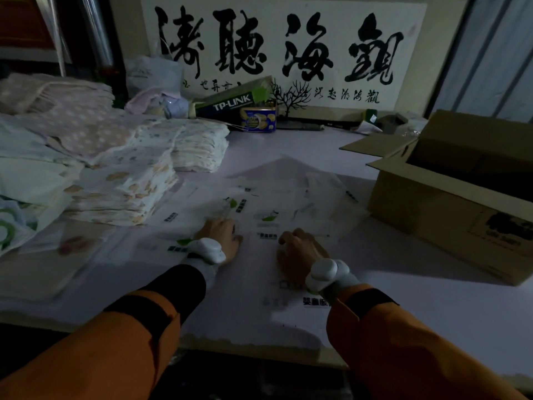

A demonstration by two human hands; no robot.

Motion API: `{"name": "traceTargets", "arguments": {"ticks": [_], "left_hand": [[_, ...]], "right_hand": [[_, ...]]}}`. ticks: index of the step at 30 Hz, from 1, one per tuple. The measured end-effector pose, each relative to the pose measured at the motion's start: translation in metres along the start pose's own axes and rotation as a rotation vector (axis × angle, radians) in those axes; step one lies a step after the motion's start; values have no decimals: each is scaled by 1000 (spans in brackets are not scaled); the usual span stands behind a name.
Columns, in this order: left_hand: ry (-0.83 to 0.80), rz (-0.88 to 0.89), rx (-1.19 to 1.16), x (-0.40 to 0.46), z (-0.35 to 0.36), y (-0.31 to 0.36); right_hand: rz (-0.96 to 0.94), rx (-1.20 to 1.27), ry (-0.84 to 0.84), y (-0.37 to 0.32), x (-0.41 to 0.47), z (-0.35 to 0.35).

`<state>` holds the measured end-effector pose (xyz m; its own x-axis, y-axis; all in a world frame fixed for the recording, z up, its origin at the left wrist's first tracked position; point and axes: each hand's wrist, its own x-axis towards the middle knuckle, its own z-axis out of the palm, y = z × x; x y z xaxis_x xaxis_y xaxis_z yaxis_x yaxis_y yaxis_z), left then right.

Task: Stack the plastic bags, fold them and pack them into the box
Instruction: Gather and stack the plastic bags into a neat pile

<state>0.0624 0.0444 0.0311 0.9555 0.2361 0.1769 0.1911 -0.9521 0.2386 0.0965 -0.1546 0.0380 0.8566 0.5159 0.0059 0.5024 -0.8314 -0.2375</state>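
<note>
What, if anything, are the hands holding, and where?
Nothing is lifted. The left hand and right hand rest palm-down on the plastic bags spread on the table; whether fingers pinch a bag cannot be told.

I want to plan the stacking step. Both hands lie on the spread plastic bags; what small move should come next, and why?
Probably slide both hands together to gather the plastic bags into one pile. They lie loose and overlapping on the table, not yet stacked, and the open box waits at the right.
</note>
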Motion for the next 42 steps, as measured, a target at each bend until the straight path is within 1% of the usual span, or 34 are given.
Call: {"name": "traceTargets", "arguments": {"ticks": [3, 6, 9, 11, 17, 22, 25, 28, 31, 34, 35, 39, 42], "left_hand": [[75, -11, 9, 0, -1, 2], [93, -22, 19, 0, -4, 3], [84, -139, -64, 4, -11, 9], [118, -185, -136, 5, -20, 17], [293, -96, -333, -6, -47, 41], [318, -10, -471, -23, -47, 54], [325, 8, -541, -32, -45, 58], [322, 2, -574, -39, -44, 62], [286, 2, -536, -46, -41, 62], [212, 25, -516, -55, -42, 62], [187, 31, -510, -57, -43, 62], [125, 61, -470, -60, -40, 62], [64, 47, -426, -60, -36, 64]], "right_hand": [[-5, -10, 2, -1, -1, 1], [5, -2, -9, -2, -2, 0], [6, 43, -25, -1, 0, -4], [10, 77, -33, 0, 1, -7], [78, 191, 39, 8, -5, -6], [210, 293, 117, 15, -18, -6], [244, 345, 140, 17, -25, -11], [312, 487, 133, 24, -30, -18], [396, 791, 63, 37, -35, -22], [468, 1171, 135, 43, -46, -28], [485, 1249, 164, 44, -49, -28], [503, 1256, 166, 48, -53, -33], [557, 1237, 116, 51, -51, -37]]}}
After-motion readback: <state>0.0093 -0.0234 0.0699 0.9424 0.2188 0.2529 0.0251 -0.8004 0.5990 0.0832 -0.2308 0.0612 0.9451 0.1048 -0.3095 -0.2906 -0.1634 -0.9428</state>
